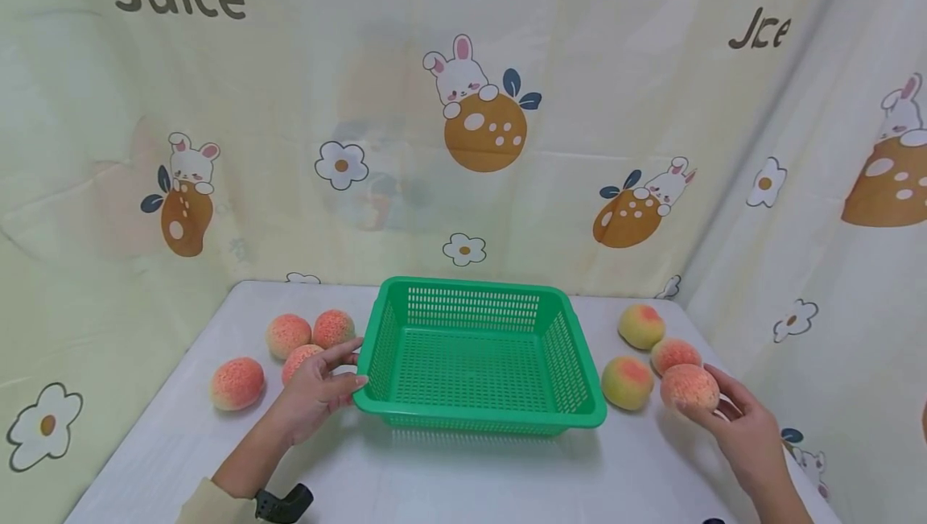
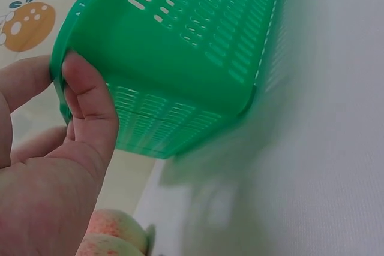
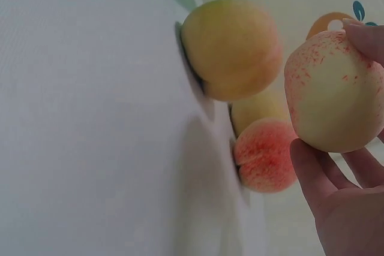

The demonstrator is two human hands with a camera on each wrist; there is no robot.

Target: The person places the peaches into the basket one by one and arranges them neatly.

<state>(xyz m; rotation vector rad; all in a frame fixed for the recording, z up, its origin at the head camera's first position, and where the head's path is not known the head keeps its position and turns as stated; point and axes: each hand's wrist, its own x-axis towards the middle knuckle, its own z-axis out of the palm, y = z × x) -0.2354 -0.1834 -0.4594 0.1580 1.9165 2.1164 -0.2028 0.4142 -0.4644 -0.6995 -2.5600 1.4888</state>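
Rabbit-print fabric [image 1: 290, 89] backs the white tabletop [image 1: 463, 480]. The left hand [image 1: 316, 393] pinches a green plastic basket [image 1: 478, 418] by its rim; right of it, the right hand [image 1: 740, 431] clasps a speckled peach [image 1: 690, 385] in mid-air, probably light and slightly yielding, best cupped round its sides.

White table [image 1: 463, 488]: four peaches [image 1: 237, 384] left, three peaches [image 1: 627, 384] right, green basket [image 1: 481, 416] between.
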